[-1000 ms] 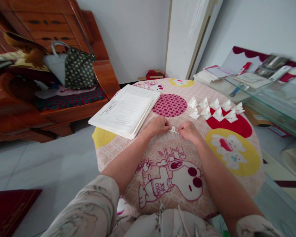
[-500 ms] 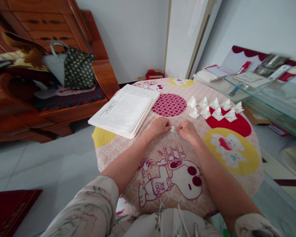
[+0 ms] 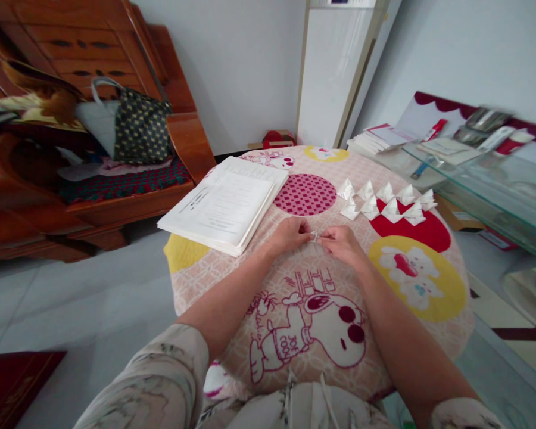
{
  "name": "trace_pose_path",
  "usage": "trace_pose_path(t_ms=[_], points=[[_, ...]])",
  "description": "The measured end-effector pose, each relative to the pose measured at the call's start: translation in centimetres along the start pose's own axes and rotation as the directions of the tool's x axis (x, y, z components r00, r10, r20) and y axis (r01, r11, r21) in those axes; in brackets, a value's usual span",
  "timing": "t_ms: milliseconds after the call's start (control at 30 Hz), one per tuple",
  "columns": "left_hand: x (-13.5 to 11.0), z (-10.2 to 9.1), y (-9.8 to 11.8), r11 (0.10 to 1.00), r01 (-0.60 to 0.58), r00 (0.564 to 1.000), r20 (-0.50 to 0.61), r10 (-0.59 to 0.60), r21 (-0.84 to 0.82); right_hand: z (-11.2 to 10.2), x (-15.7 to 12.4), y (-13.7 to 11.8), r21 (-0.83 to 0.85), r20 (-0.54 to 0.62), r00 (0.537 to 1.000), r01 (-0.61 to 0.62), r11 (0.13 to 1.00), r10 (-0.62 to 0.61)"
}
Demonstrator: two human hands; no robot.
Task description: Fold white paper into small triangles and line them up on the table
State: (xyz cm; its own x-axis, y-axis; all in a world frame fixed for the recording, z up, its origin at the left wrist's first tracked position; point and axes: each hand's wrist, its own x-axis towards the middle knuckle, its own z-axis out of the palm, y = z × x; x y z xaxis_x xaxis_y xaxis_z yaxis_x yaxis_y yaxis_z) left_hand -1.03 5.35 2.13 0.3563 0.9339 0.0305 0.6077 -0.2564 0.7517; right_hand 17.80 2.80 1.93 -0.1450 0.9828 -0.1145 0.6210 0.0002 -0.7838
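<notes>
Between my hands, just above the patterned tablecloth (image 3: 268,268), is a small piece of folded white paper (image 3: 315,236). My left hand (image 3: 293,233) pinches its left side, fingers closed. From the right, my right hand (image 3: 340,243) grips the other side with thumb and fingertips. Much of the paper is covered by my fingers. Two rows of small pointed folded-paper pieces (image 3: 392,210) stand on the cloth beyond my right hand. A stack of printed paper sheets (image 3: 223,208) lies to the left of my hands.
At the right, a glass shelf (image 3: 482,190) holds a metal container and other items, close against the table. More papers (image 3: 379,140) are piled at the far right. A wooden bench (image 3: 129,199) with a patterned bag (image 3: 143,128) stands at the left.
My fingers have come closer together around the folded paper, and less of it shows. The whole view has tilted slightly; the paper rows and the stack stay put on the table.
</notes>
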Motion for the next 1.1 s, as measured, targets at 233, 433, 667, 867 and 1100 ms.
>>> trace_pose_path(t_ms=[233, 433, 667, 867, 1100], points=[[-0.2, 0.1, -0.1, 0.868, 0.023, 1.0, 0.009, -0.022, -0.495, -1.0, -0.3, 0.6, 0.435, 0.089, 0.996, -0.065, 0.898, 0.029], [-0.4, 0.2, 0.3, 0.799, 0.073, 0.996, 0.009, -0.084, -0.597, -0.8, -0.5, 0.2, 0.524, 0.142, 0.989, -0.111, 0.845, 0.043], [-0.7, 0.2, 0.5, 0.743, 0.115, 0.992, 0.033, -0.124, -0.66, -0.7, -0.8, -0.1, 0.56, 0.16, 0.985, -0.139, 0.817, 0.059], [-0.5, 0.2, 0.4, 0.658, 0.155, 0.987, 0.092, -0.13, -0.737, -0.4, -0.8, -0.5, 0.619, 0.079, 0.997, -0.031, 0.785, -0.022], [-0.5, 0.0, 0.4, 0.576, 0.176, 0.984, 0.123, -0.13, -0.798, -0.1, -0.9, -0.8, 0.661, 0.031, 0.997, 0.03, 0.749, -0.067]])
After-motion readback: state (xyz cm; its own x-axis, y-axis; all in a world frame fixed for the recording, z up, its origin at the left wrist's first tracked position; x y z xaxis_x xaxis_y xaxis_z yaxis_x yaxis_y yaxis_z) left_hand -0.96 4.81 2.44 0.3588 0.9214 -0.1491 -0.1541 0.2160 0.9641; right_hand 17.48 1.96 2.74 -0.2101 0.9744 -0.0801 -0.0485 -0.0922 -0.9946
